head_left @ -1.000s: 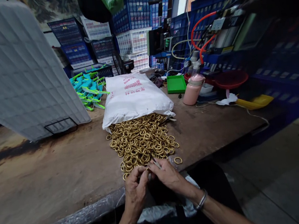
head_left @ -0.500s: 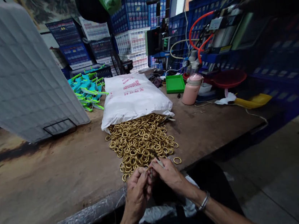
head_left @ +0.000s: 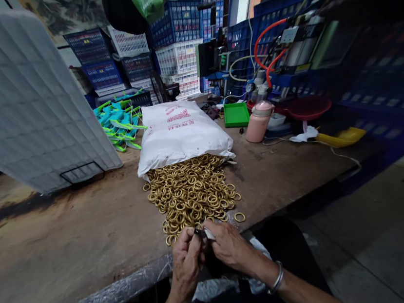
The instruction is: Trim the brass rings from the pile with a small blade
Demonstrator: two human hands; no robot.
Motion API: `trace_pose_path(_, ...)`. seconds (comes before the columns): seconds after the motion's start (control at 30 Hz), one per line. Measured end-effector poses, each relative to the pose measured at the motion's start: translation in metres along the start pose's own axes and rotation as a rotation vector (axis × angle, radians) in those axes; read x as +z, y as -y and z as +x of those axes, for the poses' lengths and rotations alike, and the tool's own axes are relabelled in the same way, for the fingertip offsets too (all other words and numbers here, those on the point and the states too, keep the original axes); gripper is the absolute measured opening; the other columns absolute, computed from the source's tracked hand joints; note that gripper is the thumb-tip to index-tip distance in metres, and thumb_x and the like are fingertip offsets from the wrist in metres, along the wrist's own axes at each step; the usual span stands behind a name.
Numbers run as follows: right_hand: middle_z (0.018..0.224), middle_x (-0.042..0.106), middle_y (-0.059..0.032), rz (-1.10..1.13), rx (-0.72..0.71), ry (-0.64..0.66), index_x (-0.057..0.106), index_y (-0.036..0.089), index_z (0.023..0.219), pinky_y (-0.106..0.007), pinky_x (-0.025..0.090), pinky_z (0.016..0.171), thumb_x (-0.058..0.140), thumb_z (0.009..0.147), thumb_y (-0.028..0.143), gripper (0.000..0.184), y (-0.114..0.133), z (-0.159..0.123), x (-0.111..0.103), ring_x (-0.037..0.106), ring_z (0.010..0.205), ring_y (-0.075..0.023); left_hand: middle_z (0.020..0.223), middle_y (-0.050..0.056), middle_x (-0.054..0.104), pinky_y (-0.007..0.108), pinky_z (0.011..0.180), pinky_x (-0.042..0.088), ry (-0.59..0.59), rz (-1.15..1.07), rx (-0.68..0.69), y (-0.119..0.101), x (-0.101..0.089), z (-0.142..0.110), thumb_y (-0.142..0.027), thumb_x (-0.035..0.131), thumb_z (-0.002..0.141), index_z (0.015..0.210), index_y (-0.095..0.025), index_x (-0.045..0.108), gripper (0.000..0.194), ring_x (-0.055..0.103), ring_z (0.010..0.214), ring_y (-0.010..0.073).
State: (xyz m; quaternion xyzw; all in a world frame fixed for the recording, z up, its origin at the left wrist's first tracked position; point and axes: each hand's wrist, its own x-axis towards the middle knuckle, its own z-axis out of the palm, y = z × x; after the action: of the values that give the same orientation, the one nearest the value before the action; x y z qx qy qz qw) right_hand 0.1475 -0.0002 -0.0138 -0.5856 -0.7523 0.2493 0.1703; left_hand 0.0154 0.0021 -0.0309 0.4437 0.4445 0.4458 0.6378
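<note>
At the table's front edge, my left hand (head_left: 186,259) is closed, thumb against fingers. A gold ring showed in that pinch half a second ago; the fingers hide it now. My right hand (head_left: 232,246) is closed around a small tool with a pale handle (head_left: 210,234) and a dark, flat tip (head_left: 199,232). The tip reaches the left fingertips, so the two hands nearly meet. Just beyond them spreads a heap of gold rings (head_left: 188,192), spilling from the mouth of a white sack (head_left: 185,136). One loose ring (head_left: 239,217) lies right of the heap.
A white padded panel (head_left: 34,103) leans over the table's left side. Blue and green plastic pieces (head_left: 121,122) lie behind it. To the right are a green tray (head_left: 236,115), a pink bottle (head_left: 259,122) and a yellow scoop (head_left: 342,137). Stacked crates (head_left: 179,58) stand behind.
The tool's dark tip has swung down and left, from pointing up over the heap to the left fingertips. The ring between the hands has gone out of sight.
</note>
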Motion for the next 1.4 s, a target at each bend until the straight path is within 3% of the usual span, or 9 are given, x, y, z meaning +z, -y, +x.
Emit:
trace_pose_path(0.17,0.068,0.056,-0.0022,-0.090,0.047,-0.057,0.048,0.017,0.083,-0.023,0.025,0.055,0.040,0.066,0.006,0.022,-0.010,0.002,-0.007,0.047,0.061,-0.0137,0.049,-0.006,0.044,0.015,0.038,0.026,0.021,0.029,-0.007,-0.017,0.005,-0.017,-0.047,0.056,0.074,0.062,-0.016,0.048,0.034,0.035,0.039,0.0035)
trace_pose_path(0.3,0.064,0.055,-0.0016,-0.141,0.242,-0.226,0.049,0.018,0.081,-0.023,0.025,0.054,0.039,0.072,0.008,0.017,-0.042,0.001,-0.025,0.048,0.057,-0.0133,0.050,-0.005,0.048,0.015,0.034,0.026,0.147,-0.157,-0.180,-0.025,0.010,-0.030,-0.046,0.060,0.071,0.065,-0.017,0.048,0.031,0.036,0.035,0.0033)
trace_pose_path(0.43,0.064,0.056,-0.0013,-0.119,0.313,-0.332,0.050,0.019,0.078,-0.023,0.027,0.054,0.038,0.081,0.020,0.012,-0.071,-0.011,-0.037,0.050,0.058,-0.0137,0.057,-0.004,0.053,0.014,0.032,0.023,0.111,-0.367,-0.335,-0.018,0.013,-0.023,-0.047,0.063,0.068,0.066,-0.018,0.048,0.033,0.038,0.037,0.0038)
trace_pose_path(0.53,0.068,0.058,-0.0013,-0.157,0.332,-0.308,0.050,0.020,0.079,-0.022,0.028,0.055,0.043,0.082,0.028,0.011,-0.081,-0.020,-0.033,0.052,0.062,-0.0143,0.065,0.000,0.057,0.013,0.033,0.025,0.125,-0.393,-0.350,-0.009,0.013,-0.017,-0.044,0.061,0.070,0.067,-0.015,0.051,0.031,0.042,0.042,0.0041)
trace_pose_path(0.7,0.079,0.059,-0.0024,-0.237,0.312,-0.301,0.050,0.020,0.082,-0.023,0.027,0.058,0.046,0.080,0.026,0.007,-0.084,-0.024,-0.020,0.053,0.069,-0.0143,0.064,0.000,0.058,0.015,0.032,0.024,0.152,-0.443,-0.302,-0.006,0.013,-0.015,-0.035,0.060,0.073,0.075,-0.017,0.053,0.019,0.045,0.041,0.0068)
trace_pose_path(0.87,0.077,0.056,-0.0016,-0.191,0.308,-0.331,0.047,0.020,0.080,-0.023,0.027,0.058,0.045,0.079,0.022,0.004,-0.086,-0.022,-0.017,0.050,0.068,-0.0137,0.066,0.001,0.059,0.015,0.036,0.029,0.183,-0.532,-0.405,-0.007,0.010,-0.014,-0.027,0.063,0.070,0.091,-0.018,0.056,0.025,0.051,0.049,0.0091)
trace_pose_path(1.07,0.063,0.046,0.0043,0.188,0.194,-0.300,0.042,0.020,0.074,-0.021,0.030,0.055,0.042,0.079,0.021,0.005,-0.064,-0.018,-0.011,0.043,0.058,-0.0106,0.069,0.002,0.059,0.015,0.040,0.033,0.112,-0.560,-0.405,0.001,0.013,-0.013,-0.031,0.067,0.068,0.070,-0.014,0.055,0.021,0.053,0.056,0.0092)
trace_pose_path(1.23,0.067,0.045,0.0042,0.364,0.011,-0.275,0.042,0.020,0.077,-0.021,0.034,0.059,0.042,0.082,0.026,0.008,-0.024,-0.011,-0.007,0.043,0.062,-0.0099,0.058,-0.003,0.052,0.014,0.034,0.027,0.070,-0.356,-0.268,0.001,0.019,-0.012,-0.039,0.066,0.068,0.080,-0.017,0.054,0.028,0.044,0.045,0.0069)
trace_pose_path(1.4,0.068,0.046,0.0038,0.421,-0.023,-0.221,0.044,0.019,0.077,-0.021,0.034,0.060,0.041,0.084,0.028,0.012,-0.005,-0.004,-0.004,0.044,0.063,-0.0098,0.043,-0.008,0.039,0.014,0.034,0.022,-0.026,-0.123,-0.178,-0.001,0.015,-0.013,-0.045,0.059,0.071,0.072,-0.017,0.053,0.029,0.028,0.034,0.0041)
